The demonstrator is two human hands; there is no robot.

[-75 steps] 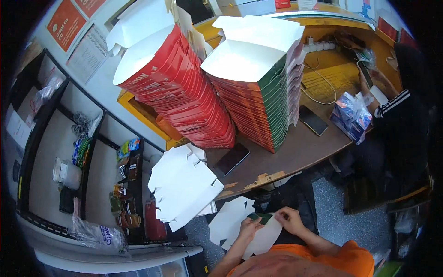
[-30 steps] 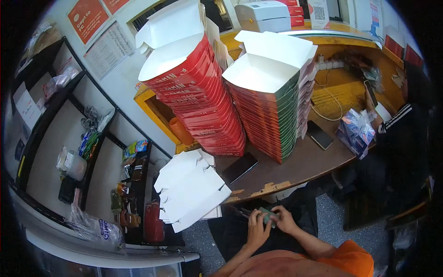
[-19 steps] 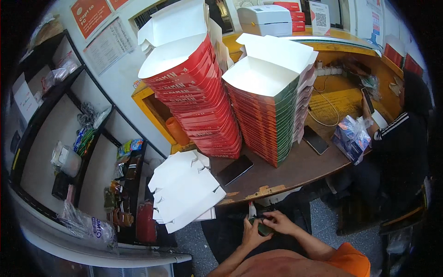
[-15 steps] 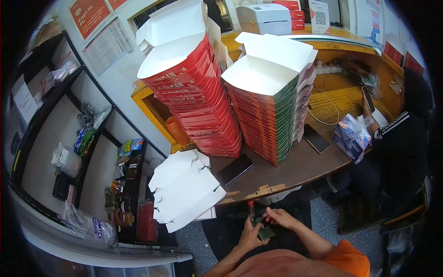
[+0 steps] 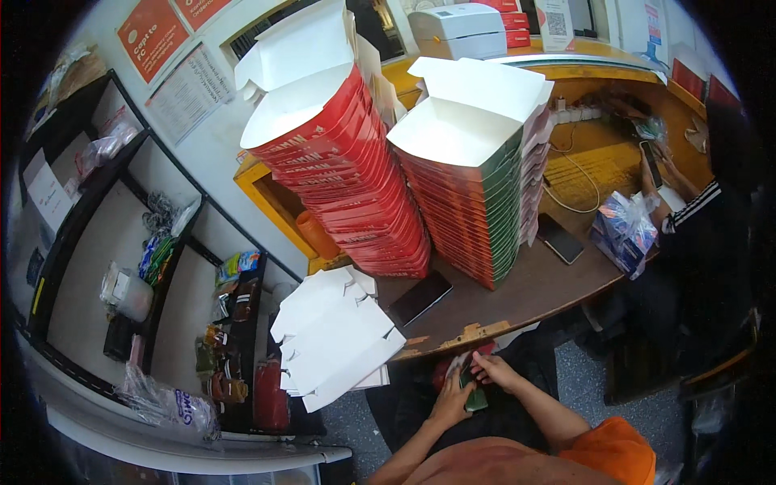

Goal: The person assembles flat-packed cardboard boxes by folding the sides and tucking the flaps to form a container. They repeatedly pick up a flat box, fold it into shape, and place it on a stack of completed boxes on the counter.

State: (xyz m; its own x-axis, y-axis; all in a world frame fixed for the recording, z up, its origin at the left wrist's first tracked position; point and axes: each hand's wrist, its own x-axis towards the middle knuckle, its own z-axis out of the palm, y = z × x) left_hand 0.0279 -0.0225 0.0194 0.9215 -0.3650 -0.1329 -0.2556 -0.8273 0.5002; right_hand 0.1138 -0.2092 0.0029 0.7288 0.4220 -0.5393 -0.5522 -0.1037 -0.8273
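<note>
Below the table edge, over my lap, both hands are on a small red and green carton piece (image 5: 478, 400), printed like the stacked boxes. My left hand (image 5: 451, 404) grips it from the left, fingers closed round its side. My right hand (image 5: 496, 373) pinches its upper right part. Much of the carton is hidden by the hands. In front, a tall stack of red folded food boxes (image 5: 364, 194) leans on the table beside a shorter stack of red and green ones (image 5: 485, 210). White flat box blanks (image 5: 339, 343) overhang the table's left front edge.
Two phones (image 5: 420, 297) lie on the brown table (image 5: 533, 299). At right, a person (image 5: 695, 234) in dark clothes holds another phone near a plastic-wrapped package (image 5: 624, 233). Black shelves (image 5: 153, 323) with bagged goods stand left. A white printer (image 5: 457, 32) sits behind.
The carton piece has been turned and raised slightly, showing more red near the table edge. My hands have come closer together around it. The whole view has shifted a little.
</note>
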